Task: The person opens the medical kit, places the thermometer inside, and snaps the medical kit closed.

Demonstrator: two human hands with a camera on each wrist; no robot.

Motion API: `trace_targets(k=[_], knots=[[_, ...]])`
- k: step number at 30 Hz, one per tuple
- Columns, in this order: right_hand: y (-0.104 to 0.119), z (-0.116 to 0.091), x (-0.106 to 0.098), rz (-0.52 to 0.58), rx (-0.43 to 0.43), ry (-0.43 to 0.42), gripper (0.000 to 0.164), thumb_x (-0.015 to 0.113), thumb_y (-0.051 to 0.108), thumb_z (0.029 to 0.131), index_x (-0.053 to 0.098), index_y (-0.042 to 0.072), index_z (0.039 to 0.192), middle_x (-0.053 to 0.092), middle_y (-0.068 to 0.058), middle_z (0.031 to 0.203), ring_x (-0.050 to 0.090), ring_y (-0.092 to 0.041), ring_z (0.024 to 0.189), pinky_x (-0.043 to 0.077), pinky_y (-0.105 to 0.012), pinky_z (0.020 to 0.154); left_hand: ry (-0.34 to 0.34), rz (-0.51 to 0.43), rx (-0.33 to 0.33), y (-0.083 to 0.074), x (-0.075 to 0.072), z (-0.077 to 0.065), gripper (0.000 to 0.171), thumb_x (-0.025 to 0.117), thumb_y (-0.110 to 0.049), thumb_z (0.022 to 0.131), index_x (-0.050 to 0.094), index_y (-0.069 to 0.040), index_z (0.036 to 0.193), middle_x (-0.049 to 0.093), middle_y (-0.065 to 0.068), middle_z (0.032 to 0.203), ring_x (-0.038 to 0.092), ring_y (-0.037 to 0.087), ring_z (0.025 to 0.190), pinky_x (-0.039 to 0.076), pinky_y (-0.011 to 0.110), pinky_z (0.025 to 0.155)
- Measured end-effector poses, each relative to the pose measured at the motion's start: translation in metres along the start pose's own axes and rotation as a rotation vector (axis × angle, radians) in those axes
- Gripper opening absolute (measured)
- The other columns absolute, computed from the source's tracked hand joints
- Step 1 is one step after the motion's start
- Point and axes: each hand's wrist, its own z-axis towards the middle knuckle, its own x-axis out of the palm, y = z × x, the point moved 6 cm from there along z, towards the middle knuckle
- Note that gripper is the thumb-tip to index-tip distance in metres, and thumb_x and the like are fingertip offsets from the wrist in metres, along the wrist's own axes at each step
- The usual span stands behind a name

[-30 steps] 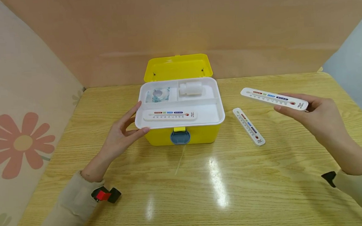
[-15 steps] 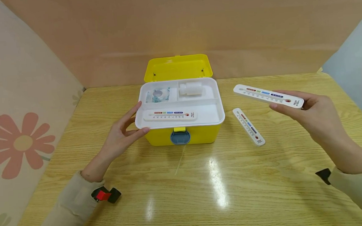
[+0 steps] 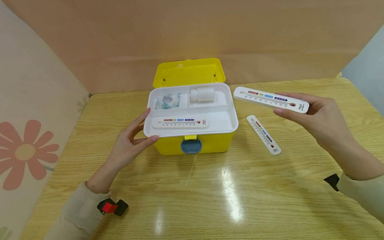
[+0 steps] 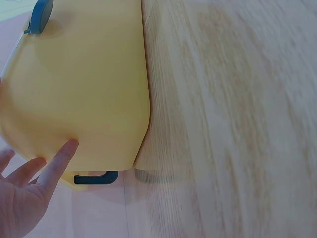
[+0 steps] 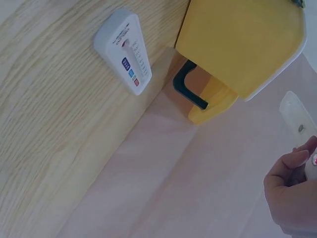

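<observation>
My right hand grips a white wall thermometer by its bulb end, in the air beside the tray's right rim. In the right wrist view its back shows above the fingers. My left hand rests its spread fingers and thumb against the left front corner of the white tray, which sits in a yellow box. The left wrist view shows fairly straight fingers touching the yellow wall. A second thermometer lies in the tray's front compartment. A third thermometer lies slanted on the table.
The box's yellow lid is swung back behind it. A small white bottle and a clear teal-printed packet lie in the tray's rear compartments. A grey-blue latch hangs at the front. A wall stands behind the wooden table.
The right hand has moved left with its thermometer, bringing the thermometer's far end near the tray's right rim. The left hand and the box have stayed in place.
</observation>
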Motion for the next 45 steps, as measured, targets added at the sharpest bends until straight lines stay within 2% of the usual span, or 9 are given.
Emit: trace_targets(k=[4, 9, 12, 16, 23, 31, 45], knots=[[0.004, 0.001, 0.005, 0.011, -0.016, 0.01, 0.044, 0.074, 0.016, 0.085, 0.064, 0.02, 0.128, 0.067, 0.024, 0.108, 0.058, 0.004, 0.086, 0.043, -0.013, 0.062, -0.002, 0.002, -0.002, 0.0, 0.0, 0.0, 0.076, 0.067, -0.004, 0.088, 0.031, -0.026, 0.151, 0.026, -0.002, 0.157, 0.041, 0.033, 0.129, 0.056, 0.022, 0.083], [0.008, 0.002, 0.013, 0.122, -0.046, 0.044, 0.044, 0.074, 0.009, 0.084, 0.065, 0.014, 0.126, 0.068, 0.016, 0.111, 0.062, 0.001, 0.09, 0.05, -0.01, 0.069, -0.004, 0.0, -0.004, 0.0, 0.0, 0.0, 0.076, 0.067, -0.004, 0.088, 0.031, -0.027, 0.151, 0.026, -0.003, 0.157, 0.04, 0.033, 0.13, 0.056, 0.022, 0.083], [0.011, 0.003, 0.018, 0.141, -0.066, 0.066, 0.044, 0.074, 0.008, 0.084, 0.064, 0.011, 0.126, 0.068, 0.013, 0.113, 0.063, -0.001, 0.091, 0.052, -0.011, 0.071, -0.006, 0.0, -0.003, 0.0, 0.0, 0.0, 0.076, 0.067, -0.004, 0.088, 0.031, -0.026, 0.151, 0.025, -0.003, 0.157, 0.04, 0.033, 0.13, 0.056, 0.022, 0.083], [0.016, 0.003, 0.025, 0.075, -0.081, 0.08, 0.044, 0.074, 0.012, 0.085, 0.064, 0.014, 0.127, 0.067, 0.013, 0.114, 0.063, -0.003, 0.091, 0.052, -0.012, 0.072, -0.006, -0.003, -0.003, 0.0, 0.0, 0.0, 0.076, 0.067, -0.004, 0.088, 0.031, -0.026, 0.151, 0.025, -0.002, 0.157, 0.04, 0.033, 0.13, 0.056, 0.022, 0.083], [0.027, 0.007, 0.042, 0.109, -0.115, 0.12, 0.042, 0.074, 0.011, 0.084, 0.065, 0.012, 0.125, 0.069, 0.011, 0.112, 0.064, -0.006, 0.089, 0.053, -0.013, 0.07, -0.004, 0.003, -0.003, -0.001, -0.001, 0.0, 0.076, 0.068, -0.005, 0.088, 0.031, -0.025, 0.151, 0.025, -0.002, 0.157, 0.04, 0.033, 0.13, 0.056, 0.022, 0.083], [0.034, 0.012, 0.059, 0.086, -0.122, 0.158, 0.041, 0.075, 0.015, 0.084, 0.066, 0.014, 0.124, 0.069, 0.014, 0.109, 0.064, -0.009, 0.086, 0.053, -0.017, 0.068, -0.006, 0.008, 0.0, -0.003, 0.0, 0.0, 0.076, 0.068, -0.005, 0.088, 0.031, -0.023, 0.151, 0.025, -0.002, 0.158, 0.04, 0.034, 0.131, 0.055, 0.021, 0.082], [0.052, 0.02, 0.086, 0.127, -0.165, 0.263, 0.041, 0.075, 0.018, 0.084, 0.066, 0.009, 0.123, 0.068, 0.004, 0.115, 0.066, -0.013, 0.091, 0.056, -0.02, 0.07, -0.001, -0.004, -0.003, -0.003, 0.001, -0.001, 0.076, 0.068, -0.005, 0.088, 0.03, -0.022, 0.152, 0.024, -0.003, 0.158, 0.04, 0.034, 0.131, 0.055, 0.022, 0.083]])
